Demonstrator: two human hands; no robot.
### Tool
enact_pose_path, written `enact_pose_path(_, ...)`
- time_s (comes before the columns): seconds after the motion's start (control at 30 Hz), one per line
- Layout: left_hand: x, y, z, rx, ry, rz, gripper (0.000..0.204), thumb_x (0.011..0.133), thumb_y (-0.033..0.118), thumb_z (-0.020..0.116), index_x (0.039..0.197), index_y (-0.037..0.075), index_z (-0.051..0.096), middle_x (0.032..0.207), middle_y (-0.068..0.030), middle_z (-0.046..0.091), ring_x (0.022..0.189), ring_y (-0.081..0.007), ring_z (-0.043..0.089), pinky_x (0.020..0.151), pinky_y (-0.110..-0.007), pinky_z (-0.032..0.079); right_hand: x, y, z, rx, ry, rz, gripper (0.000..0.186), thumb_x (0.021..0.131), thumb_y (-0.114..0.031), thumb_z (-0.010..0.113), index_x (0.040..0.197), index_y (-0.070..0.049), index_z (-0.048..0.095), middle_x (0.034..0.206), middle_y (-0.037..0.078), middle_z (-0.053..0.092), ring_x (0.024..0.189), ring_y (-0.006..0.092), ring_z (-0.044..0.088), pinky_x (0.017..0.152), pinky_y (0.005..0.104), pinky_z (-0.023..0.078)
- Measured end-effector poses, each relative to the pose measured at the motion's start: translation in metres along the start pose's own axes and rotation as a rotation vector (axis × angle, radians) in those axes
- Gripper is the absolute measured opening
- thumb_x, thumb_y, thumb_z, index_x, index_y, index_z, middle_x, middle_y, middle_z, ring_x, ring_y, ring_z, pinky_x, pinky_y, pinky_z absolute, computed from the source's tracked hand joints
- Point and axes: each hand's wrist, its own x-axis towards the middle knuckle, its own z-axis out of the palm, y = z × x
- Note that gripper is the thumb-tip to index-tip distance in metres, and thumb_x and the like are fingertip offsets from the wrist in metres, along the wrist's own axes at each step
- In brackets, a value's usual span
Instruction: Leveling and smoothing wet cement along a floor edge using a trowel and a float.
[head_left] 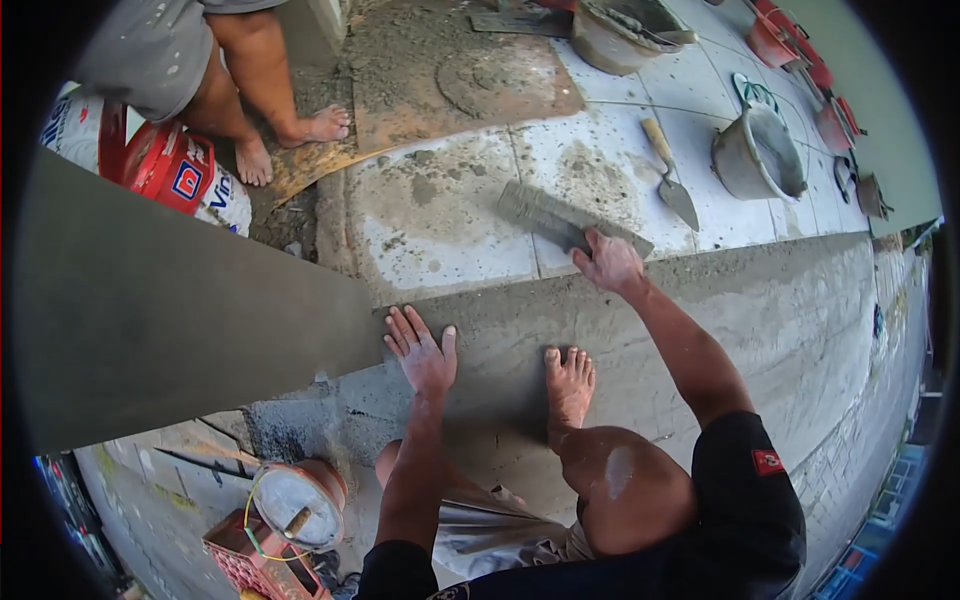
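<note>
- A long, cement-caked float [540,215] lies slantwise over the near edge of the white tiled floor [450,245], its right end by the grey cement ledge [700,290].
- The right hand [610,262] has its grip closed narrow around the float's right half; the fingers curl over the far side.
- The left hand [423,352] holds nothing: its grip is wide, fingers spread over the ledge, right beside the end of a smooth grey wall [190,310]. How hard it presses, I can't tell from here.
- Between the two arms, the worker's bare foot [570,392] is planted on the ledge.
- Just beyond the float, a pointing trowel [679,200] with a wooden handle lies on the tiles, blade toward us.
- To its right stands a cement-streaked bucket [738,160]; farther off sits a mixing tub [612,45] with tools in it.
- Grit and splashes of mortar [430,185] dot the tiles left of the float.
- At the upper left, a barefoot co-worker [265,65] in grey shorts stands near a red-and-white pail [175,165].
- Down at the lower left, an orange pail [330,485] stands by a reddish plastic crate [235,560].
</note>
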Motion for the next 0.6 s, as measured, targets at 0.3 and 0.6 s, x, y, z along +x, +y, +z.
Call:
enact_pose_path(0.3, -0.001, -0.003, 0.004, 0.042, 0.042, -0.036, 0.087, 0.097, 0.052, 0.053, 0.158, -0.002, 0.022, 0.165, -0.0277, 0.016, 0.153, -0.0440, 0.014, 0.121, -0.061, 0.012, -0.085, 0.071, 0.001, -0.243, -0.203, -0.030, 0.046, 0.096, -0.053, 0.052, 0.110, -0.010, 0.057, 0.080, 0.019, 0.071, 0.074, 0.0390, 0.071, 0.065, 0.0520, 0.057)
enact_pose_path(0.6, 0.082, 0.033, -0.001, -0.342, 0.186, 0.104, 0.079, 0.098, 0.037, 0.059, 0.158, 0.000, 0.023, 0.164, -0.0274, 0.019, 0.153, -0.0444, 0.013, 0.123, -0.054, 0.015, -0.041, 0.037, -0.009, -0.277, -0.350, -0.287, 0.047, 0.099, -0.050, 0.049, 0.113, -0.006, 0.054, 0.075, 0.019, 0.070, 0.073, 0.0392, 0.071, 0.065, 0.0523, 0.056)
